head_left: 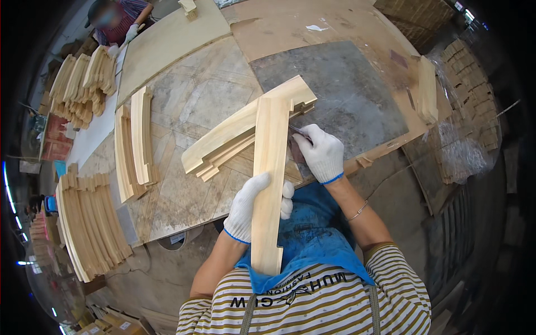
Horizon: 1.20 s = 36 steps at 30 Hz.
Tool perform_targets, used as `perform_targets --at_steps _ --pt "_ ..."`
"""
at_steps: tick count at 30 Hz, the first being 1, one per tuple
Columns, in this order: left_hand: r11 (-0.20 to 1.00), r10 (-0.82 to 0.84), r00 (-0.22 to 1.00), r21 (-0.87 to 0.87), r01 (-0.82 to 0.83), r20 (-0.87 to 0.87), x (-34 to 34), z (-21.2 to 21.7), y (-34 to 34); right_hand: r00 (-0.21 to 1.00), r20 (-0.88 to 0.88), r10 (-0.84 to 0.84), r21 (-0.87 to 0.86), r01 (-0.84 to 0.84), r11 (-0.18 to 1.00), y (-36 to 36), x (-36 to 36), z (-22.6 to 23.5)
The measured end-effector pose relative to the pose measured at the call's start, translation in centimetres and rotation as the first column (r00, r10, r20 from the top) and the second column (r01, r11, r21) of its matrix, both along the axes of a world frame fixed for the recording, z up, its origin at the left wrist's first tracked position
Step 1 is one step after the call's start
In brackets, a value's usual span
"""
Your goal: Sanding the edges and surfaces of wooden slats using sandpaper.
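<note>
My left hand (244, 206), in a white knit glove with blue trim, is wrapped round a long pale wooden piece (270, 167). The piece has notched ends; its near end rests against my blue apron (318, 223), and its far end lies over other pieces. My right hand (324, 153), gloved the same way, is closed in a pinch beside the piece's right edge, below the upper notch. What sits between those fingertips is thin and dark, too small to name. Under the far end, several curved wooden pieces (234, 131) lie slantwise on the worktable (195, 206).
Two groups of curved pieces (142, 134) lie on the table's left. Stacks of similar pieces stand at the near left (92, 223) and far left (84, 78). A co-worker (117, 22) is at the far left. Wrapped wood stacks (469, 106) stand at right, past the table edge.
</note>
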State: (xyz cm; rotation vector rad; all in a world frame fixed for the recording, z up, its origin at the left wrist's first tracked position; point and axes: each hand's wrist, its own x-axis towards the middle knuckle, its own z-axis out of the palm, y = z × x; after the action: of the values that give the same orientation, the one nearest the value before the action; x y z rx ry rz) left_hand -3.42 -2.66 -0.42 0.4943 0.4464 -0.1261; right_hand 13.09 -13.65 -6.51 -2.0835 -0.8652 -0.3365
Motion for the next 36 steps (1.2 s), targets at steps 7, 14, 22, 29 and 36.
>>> perform_targets --at_steps 7,14,22,29,36 --pt "0.999 0.005 1.000 0.033 -0.004 -0.031 -0.1 -0.1 -0.1 0.997 -0.058 -0.045 -0.309 0.025 0.951 1.1 2.4 1.7" --pt "0.995 0.001 1.000 0.102 0.001 -0.028 -0.6 0.2 0.1 0.953 -0.304 0.005 0.111 0.030 0.993 -0.4 2.1 5.7" --pt "0.997 0.007 0.998 0.077 -0.002 -0.063 0.0 0.2 -0.2 0.992 -0.122 0.016 -0.146 -0.034 0.989 0.7 2.5 4.2" --pt "0.998 0.043 0.994 0.049 -0.038 -0.098 -0.3 0.2 0.0 0.981 -0.195 -0.016 -0.007 0.015 1.000 -0.3 3.5 6.0" --pt "0.998 0.018 0.997 0.055 -0.013 -0.078 0.0 0.2 -0.1 0.982 -0.126 0.138 -0.047 -0.145 0.988 0.9 3.8 5.1"
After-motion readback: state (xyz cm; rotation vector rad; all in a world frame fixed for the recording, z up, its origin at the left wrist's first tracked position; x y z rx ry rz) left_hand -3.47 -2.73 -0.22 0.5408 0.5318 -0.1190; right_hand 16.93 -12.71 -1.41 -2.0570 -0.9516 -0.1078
